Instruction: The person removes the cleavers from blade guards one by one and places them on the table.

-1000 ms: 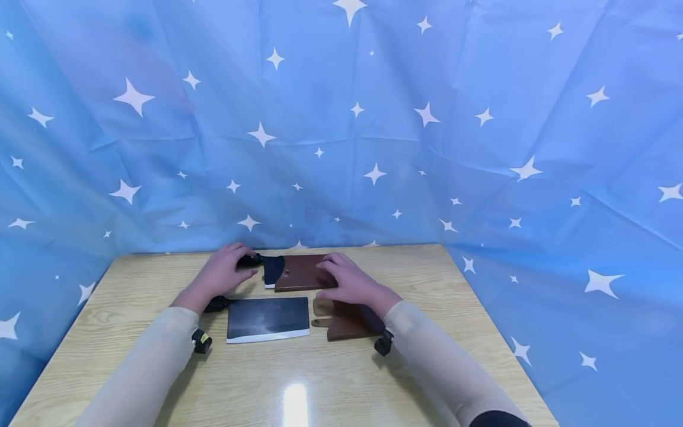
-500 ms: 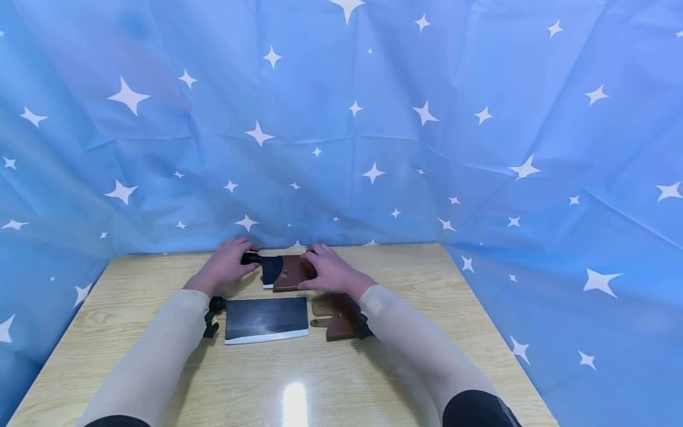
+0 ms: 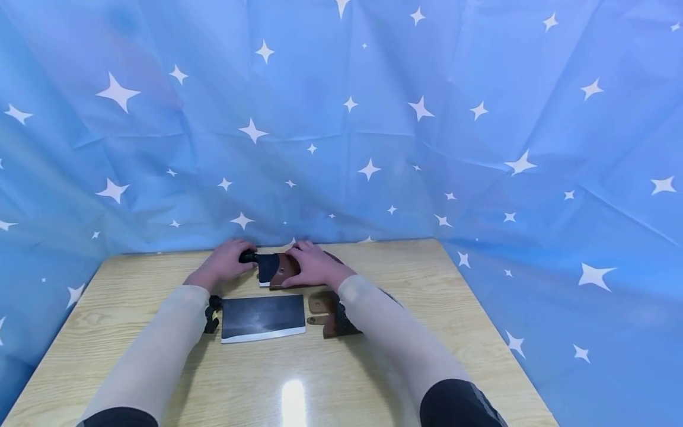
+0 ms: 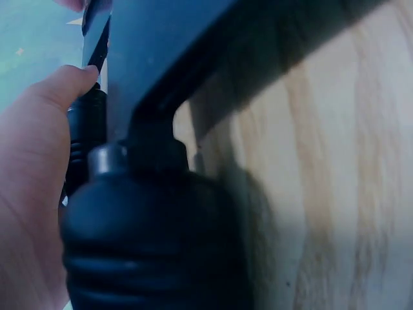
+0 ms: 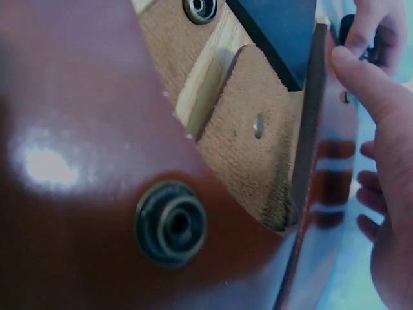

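On a wooden tabletop, a left hand gripped the far cleaver by its black handle, blade partly inside a brown sheath clasped by the right hand; nearer lay an unsheathed cleaver, then a second sheath partly behind the sleeve

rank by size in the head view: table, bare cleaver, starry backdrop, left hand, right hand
1. Starry backdrop
2. Table
3. Bare cleaver
4. Left hand and right hand: smallest, too alike to rank

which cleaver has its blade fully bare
The near cleaver: its whole blade lies exposed above the table. The far cleaver has most of its blade covered by a brown sheath.
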`<state>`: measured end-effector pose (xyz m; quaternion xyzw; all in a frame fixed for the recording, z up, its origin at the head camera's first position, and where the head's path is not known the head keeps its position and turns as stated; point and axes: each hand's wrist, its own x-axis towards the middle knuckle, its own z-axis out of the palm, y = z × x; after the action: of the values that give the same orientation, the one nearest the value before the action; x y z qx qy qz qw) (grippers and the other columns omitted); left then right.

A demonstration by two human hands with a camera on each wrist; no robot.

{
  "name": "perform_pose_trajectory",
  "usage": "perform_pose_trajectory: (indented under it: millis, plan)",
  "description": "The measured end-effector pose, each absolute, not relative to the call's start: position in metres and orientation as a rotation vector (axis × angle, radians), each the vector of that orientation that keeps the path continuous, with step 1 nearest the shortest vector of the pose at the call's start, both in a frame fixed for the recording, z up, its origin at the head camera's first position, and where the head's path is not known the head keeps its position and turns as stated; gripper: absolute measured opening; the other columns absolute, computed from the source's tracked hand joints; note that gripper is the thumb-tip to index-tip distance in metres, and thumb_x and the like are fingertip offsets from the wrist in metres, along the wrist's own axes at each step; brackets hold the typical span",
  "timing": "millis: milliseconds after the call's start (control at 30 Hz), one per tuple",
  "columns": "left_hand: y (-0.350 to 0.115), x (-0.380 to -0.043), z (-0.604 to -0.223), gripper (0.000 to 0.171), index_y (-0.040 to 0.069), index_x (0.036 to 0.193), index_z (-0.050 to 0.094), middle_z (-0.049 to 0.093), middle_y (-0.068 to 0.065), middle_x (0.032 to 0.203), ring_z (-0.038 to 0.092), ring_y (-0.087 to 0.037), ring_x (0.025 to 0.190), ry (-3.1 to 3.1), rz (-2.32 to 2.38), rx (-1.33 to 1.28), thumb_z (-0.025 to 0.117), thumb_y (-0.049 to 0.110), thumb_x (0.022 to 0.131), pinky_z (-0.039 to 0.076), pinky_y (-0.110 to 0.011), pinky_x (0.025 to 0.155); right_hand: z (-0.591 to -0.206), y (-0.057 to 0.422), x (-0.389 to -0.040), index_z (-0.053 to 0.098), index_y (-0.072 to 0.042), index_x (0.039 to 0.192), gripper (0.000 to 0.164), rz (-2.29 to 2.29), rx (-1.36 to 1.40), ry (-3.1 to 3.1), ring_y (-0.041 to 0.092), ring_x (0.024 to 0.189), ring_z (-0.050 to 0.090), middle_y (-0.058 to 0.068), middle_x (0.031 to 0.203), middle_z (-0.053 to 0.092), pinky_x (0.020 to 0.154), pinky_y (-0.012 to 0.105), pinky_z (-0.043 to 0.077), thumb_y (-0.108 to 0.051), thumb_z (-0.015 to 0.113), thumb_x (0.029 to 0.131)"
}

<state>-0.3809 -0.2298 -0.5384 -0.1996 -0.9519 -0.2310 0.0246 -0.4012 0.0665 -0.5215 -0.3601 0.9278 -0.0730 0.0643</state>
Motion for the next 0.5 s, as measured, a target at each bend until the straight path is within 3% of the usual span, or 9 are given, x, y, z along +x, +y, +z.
perform_pose_trajectory:
  millis: [300, 500]
  plan:
    - [-0.235, -0.388, -0.545, 0.036, -0.002, 0.137, 0.07, 0.067, -0.027, 0.139, 0.059, -0.051, 0.133, -2.918, -0.869, -0.648, 0.074, 0.016, 0.106, 0.044, -0.067, 0.115, -0.529, 0.059, -0.403, 0.04, -0.015, 0.172, 0.108, -0.324, -1.115, 2.733, 0.033, 0.164, 0.029, 0.01, 0.174, 0.037, 0.133, 0.052, 0.025, -0.077, 0.077, 0.091]
    - [-0.236, -0.389, -0.547, 0.036, -0.002, 0.138, 0.07, 0.066, -0.027, 0.138, 0.06, -0.05, 0.131, -2.931, -0.899, -0.627, 0.073, 0.016, 0.107, 0.045, -0.067, 0.113, -0.534, 0.058, -0.404, 0.037, -0.017, 0.174, 0.114, -0.281, -1.114, 2.755, 0.03, 0.164, 0.029, 0.008, 0.173, 0.037, 0.133, 0.05, 0.025, -0.082, 0.075, 0.088]
